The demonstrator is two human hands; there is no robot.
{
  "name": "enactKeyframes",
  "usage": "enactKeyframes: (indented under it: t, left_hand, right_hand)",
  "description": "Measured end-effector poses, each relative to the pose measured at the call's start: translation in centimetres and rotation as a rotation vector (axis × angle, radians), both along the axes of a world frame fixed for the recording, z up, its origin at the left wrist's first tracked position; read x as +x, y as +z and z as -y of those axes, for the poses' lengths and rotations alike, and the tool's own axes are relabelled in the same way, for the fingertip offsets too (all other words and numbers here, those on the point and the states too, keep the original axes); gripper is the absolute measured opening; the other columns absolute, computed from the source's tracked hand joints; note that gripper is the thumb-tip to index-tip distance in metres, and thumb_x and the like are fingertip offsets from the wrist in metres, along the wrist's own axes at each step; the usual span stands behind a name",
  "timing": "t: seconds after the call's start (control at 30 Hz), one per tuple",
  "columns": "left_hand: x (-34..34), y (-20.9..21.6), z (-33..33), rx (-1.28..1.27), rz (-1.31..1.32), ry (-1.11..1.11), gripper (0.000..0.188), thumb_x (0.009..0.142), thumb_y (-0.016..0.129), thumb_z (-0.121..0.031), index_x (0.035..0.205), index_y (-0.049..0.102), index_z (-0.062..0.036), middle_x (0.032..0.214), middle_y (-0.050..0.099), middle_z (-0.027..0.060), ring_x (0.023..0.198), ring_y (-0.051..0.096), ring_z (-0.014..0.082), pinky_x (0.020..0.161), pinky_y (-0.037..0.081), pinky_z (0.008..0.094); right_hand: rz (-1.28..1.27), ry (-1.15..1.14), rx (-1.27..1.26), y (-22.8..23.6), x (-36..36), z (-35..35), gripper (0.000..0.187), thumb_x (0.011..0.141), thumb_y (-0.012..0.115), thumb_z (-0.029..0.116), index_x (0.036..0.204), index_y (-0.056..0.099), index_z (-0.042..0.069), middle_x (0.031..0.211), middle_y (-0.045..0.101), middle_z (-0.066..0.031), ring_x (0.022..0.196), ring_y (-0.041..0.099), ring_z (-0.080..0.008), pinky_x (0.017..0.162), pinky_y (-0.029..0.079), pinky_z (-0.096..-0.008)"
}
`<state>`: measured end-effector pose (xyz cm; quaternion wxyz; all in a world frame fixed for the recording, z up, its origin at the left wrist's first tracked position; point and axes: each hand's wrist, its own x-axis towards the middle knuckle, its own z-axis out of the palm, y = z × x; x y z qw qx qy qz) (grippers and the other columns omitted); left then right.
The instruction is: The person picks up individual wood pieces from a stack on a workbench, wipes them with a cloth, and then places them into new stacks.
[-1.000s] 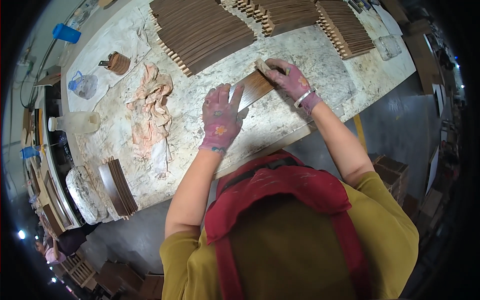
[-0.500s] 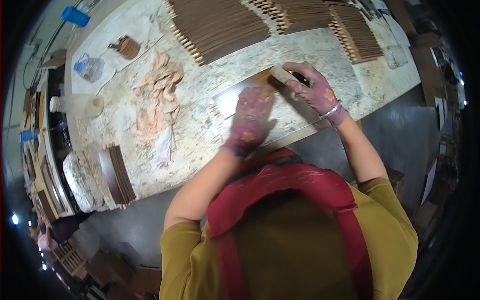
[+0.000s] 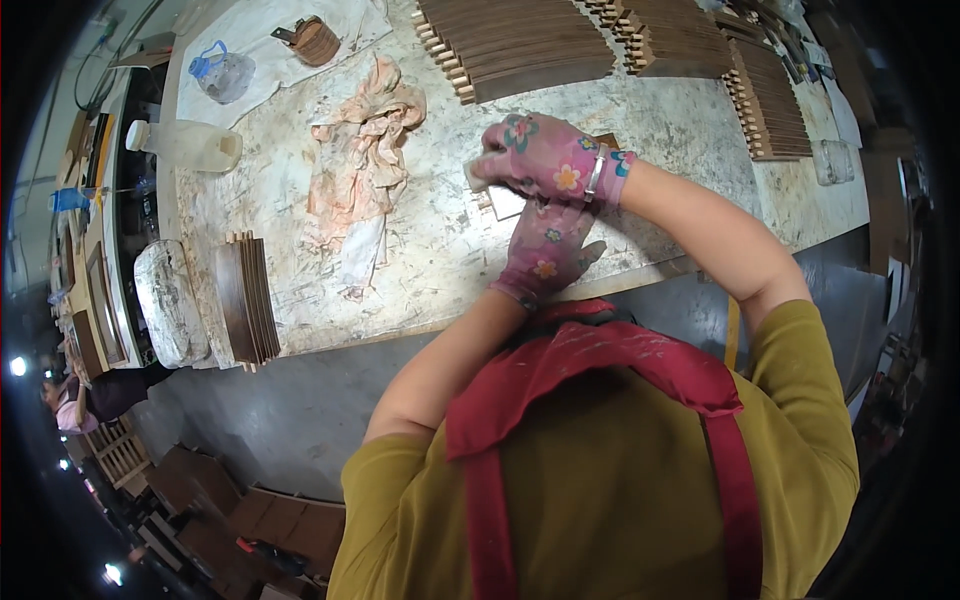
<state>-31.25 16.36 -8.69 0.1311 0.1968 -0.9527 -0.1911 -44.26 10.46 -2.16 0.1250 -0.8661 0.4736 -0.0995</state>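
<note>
Slanting lengthwise toward upper right, the board (image 3: 606, 141) underlies the right grip (image 3: 548, 160), clamped on a block (image 3: 476, 177); left grip (image 3: 549, 240) unclear.

Grey floor (image 3: 300, 420) seen below and to the right of a pale worktable (image 3: 440, 265), whose top is heavily smudged and stained; its front edge is bent by the lens. A yellow strip (image 3: 733, 335) is noted on the floor, right of centre. Upper left: a pale greenish-grey wall (image 3: 62, 150), partly lost in dark rim. Along the left edge, a rack (image 3: 103, 285) is filled with upright boards and panels. Lower left: a slatted wooden pallet (image 3: 120, 457) is seen near brown boxes (image 3: 285, 518). White glare is given by a lamp (image 3: 18, 366) at far left and another (image 3: 112, 574) near the bottom corner.
</note>
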Motion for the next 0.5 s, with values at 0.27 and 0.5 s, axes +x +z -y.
enactKeyframes:
  t: [0.27,0.5]
  left_hand:
    - [-0.5,0.3,0.2,-0.102,0.042,-0.015,0.062,0.092,0.054,-0.047,0.141,0.051,-0.009,0.147,0.046,0.0142,0.138,0.038,0.0335,0.118,0.023,0.0517]
    - [-0.3,0.4,0.2,0.013,-0.029,-0.004,0.053,0.089,0.061,-0.038,0.133,0.058,-0.0077,0.142,0.05,0.0143,0.137,0.041,0.0331,0.116,0.026,0.0517]
  right_hand:
    - [0.277,-0.425,0.126,0.4,-0.6,-1.3,0.038,0.089,0.064,0.026,0.126,0.063,0.018,0.112,0.061,-0.013,0.099,0.064,-0.033,0.086,0.053,-0.042]
    - [0.027,-0.505,0.217,0.7,-0.2,-2.5,0.029,0.091,0.063,0.032,0.118,0.066,0.021,0.108,0.061,-0.0127,0.097,0.062,-0.0322,0.085,0.052,-0.0425]
